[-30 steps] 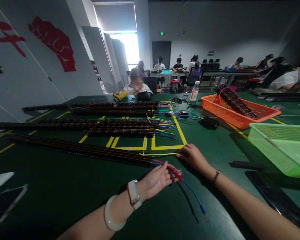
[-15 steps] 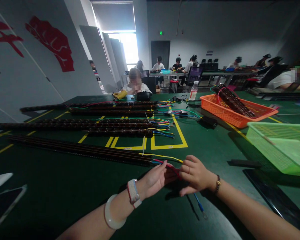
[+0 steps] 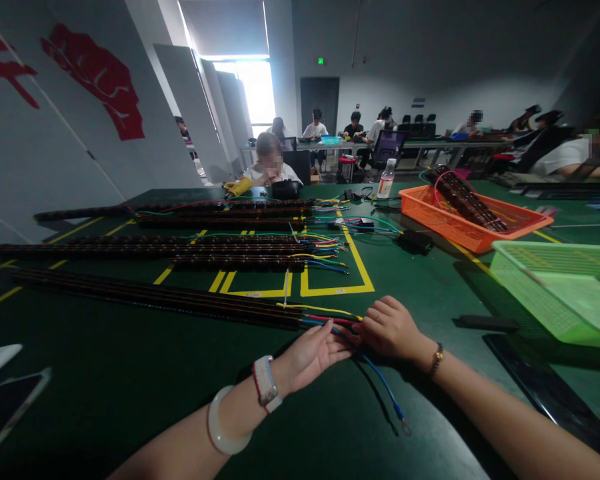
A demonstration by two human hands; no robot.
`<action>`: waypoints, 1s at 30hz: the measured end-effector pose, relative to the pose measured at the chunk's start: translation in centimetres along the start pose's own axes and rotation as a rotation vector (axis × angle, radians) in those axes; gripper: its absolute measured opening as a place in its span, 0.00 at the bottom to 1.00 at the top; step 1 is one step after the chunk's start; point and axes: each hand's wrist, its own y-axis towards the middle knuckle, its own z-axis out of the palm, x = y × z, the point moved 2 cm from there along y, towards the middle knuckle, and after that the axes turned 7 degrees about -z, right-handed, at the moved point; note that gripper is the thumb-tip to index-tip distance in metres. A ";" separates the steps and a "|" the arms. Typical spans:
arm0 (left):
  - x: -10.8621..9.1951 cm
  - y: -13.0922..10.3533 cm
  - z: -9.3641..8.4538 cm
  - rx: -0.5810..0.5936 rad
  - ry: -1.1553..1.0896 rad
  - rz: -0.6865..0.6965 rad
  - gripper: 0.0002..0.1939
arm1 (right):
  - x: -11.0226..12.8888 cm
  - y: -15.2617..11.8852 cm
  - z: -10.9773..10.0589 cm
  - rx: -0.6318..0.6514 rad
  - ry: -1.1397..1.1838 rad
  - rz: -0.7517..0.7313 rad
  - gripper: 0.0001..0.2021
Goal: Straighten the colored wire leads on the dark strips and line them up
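A long black bundle of strips (image 3: 180, 299) lies across the near part of the table, with yellow, red and blue wires coming out of its right end. My left hand (image 3: 313, 357) is palm up, its thumb and fingers around the blue wire (image 3: 381, 381), whose free end with a ring terminal hangs toward me. Closed over the ends of the yellow wire (image 3: 330, 310) and the red wire (image 3: 337, 319) is my right hand (image 3: 390, 330); its fingertips are hidden. The two hands almost touch. A white cable tie (image 3: 287, 288) stands up from the bundle.
Behind lie more wired black bundles (image 3: 230, 248) over yellow tape lines. On the right are an orange basket (image 3: 445, 223) holding a bundle, a green basket (image 3: 535, 293), a black bar (image 3: 485, 324) and a bottle (image 3: 387, 179). A person (image 3: 270, 160) sits across the table.
My right hand has closed further and risen slightly over the yellow and red wires. The blue wire now runs apart from the red, below my hands. My left hand stays nearly in place.
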 end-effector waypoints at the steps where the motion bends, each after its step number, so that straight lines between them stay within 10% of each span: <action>1: 0.0 0.0 0.0 -0.002 0.015 0.004 0.15 | -0.2 0.0 0.2 0.032 0.000 0.042 0.16; 21: -0.1 -0.2 0.0 -0.083 0.063 0.037 0.15 | 0.3 0.0 2.7 0.379 0.042 0.323 0.17; 30: 0.1 0.1 -0.3 -0.066 0.072 0.031 0.15 | -0.5 -0.6 -0.4 0.262 0.334 0.617 0.29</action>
